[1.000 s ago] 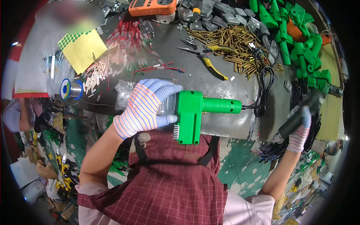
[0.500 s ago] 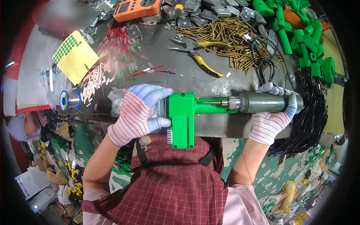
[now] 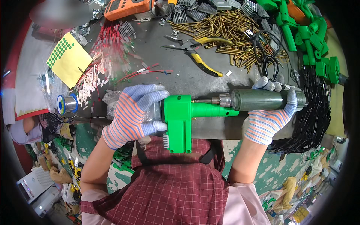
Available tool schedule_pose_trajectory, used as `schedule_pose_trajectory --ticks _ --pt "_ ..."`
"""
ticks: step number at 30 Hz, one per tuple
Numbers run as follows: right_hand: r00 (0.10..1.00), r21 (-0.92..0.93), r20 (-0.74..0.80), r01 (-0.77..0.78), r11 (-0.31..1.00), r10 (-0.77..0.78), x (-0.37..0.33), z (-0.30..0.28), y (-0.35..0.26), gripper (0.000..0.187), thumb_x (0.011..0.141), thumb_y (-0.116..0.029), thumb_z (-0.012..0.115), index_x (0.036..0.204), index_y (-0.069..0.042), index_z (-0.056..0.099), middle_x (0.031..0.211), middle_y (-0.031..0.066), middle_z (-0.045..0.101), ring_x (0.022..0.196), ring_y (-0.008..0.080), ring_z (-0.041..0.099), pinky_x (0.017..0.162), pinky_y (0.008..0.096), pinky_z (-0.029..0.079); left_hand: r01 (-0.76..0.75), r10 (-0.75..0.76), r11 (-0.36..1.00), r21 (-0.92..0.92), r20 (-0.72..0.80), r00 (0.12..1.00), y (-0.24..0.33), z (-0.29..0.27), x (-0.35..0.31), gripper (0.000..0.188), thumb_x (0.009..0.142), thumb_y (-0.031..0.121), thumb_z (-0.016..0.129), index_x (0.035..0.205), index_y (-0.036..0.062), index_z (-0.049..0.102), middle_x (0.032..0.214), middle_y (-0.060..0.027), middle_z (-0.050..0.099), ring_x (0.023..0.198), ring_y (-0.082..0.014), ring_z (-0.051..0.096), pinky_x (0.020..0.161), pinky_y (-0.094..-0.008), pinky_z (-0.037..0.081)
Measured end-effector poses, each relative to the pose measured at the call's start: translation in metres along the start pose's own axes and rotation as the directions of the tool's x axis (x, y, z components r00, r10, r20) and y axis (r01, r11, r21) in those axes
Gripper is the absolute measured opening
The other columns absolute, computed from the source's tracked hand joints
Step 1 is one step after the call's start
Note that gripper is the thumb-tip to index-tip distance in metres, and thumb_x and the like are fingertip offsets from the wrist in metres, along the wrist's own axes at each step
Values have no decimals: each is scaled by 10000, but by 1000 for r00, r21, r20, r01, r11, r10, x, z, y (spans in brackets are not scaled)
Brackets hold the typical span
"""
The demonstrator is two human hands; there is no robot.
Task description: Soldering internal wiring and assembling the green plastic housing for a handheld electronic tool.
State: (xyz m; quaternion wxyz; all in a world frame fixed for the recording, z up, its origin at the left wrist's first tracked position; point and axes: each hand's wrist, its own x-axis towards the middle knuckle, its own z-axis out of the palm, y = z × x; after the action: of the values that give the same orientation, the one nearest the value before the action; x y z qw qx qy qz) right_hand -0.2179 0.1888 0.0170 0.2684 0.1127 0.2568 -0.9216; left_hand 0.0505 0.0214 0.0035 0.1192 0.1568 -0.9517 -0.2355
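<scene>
My left hand (image 3: 131,114), in a striped knit glove, is closed on the left end of a green plastic device housing (image 3: 178,122). A clear part shows between its fingers, and the housing's handle points right. Wrapped around a dark grey-green electric screwdriver (image 3: 262,99) is my gloved right hand (image 3: 272,120). The screwdriver lies level along the handle, its bit pointing left. The bit's tip is at the housing's right side, by a small brass-coloured screw; whether it is seated in the screw head is too small to tell.
Yellow-handled pliers (image 3: 204,62) and a heap of brass-coloured screws (image 3: 232,35) lie beyond my hands. Green housings (image 3: 309,41) and black cables (image 3: 315,101) are piled at right. A solder spool (image 3: 68,104), yellow sticker sheet (image 3: 69,60) and orange meter (image 3: 127,8) are at left.
The screwdriver has moved left along the handle, bringing its bit up to the housing's side. My left hand keeps its hold on the housing. The whole view has shifted slightly.
</scene>
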Motion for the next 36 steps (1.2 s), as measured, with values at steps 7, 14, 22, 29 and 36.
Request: schedule_pose_trajectory --ticks 7,14,22,29,36 --pt "996 49 78 -40 998 36 5 -5 1 173 783 -162 716 863 -61 600 750 62 594 672 215 566 788 430 529 -94 93 996 -7 -41 995 -3 4 -2 708 666 499 767 1227 104 594 1196 -76 637 1047 -311 585 937 -444 414" --pt "996 49 55 -77 996 74 10 -2 15 123 770 -115 695 834 -72 599 727 29 551 664 191 505 695 383 485 -124 121 991 -51 -57 991 -10 7 2 678 688 502 748 1209 97 594 1159 -83 634 1041 -308 582 918 -453 417" --pt "989 48 86 -124 991 120 13 -3 15 150 765 -102 691 863 -64 584 724 6 534 662 166 500 706 348 477 -107 99 983 -147 -63 993 -17 8 4 669 690 550 731 1167 96 608 1139 -77 640 1044 -298 592 910 -442 433" --pt "985 46 123 -129 991 122 13 -4 16 172 772 -118 699 863 -63 563 722 -9 528 649 159 507 703 354 482 -118 111 973 -201 -49 993 -21 8 5 730 635 561 780 1161 86 599 1138 -76 651 1043 -313 606 900 -437 443" --pt "992 35 123 -46 998 42 0 -2 12 179 783 -129 705 875 -62 567 724 -4 530 661 165 513 716 365 487 -161 147 979 -125 -114 983 -15 12 0 679 668 521 757 1171 94 598 1135 -72 644 1045 -294 600 917 -444 441"
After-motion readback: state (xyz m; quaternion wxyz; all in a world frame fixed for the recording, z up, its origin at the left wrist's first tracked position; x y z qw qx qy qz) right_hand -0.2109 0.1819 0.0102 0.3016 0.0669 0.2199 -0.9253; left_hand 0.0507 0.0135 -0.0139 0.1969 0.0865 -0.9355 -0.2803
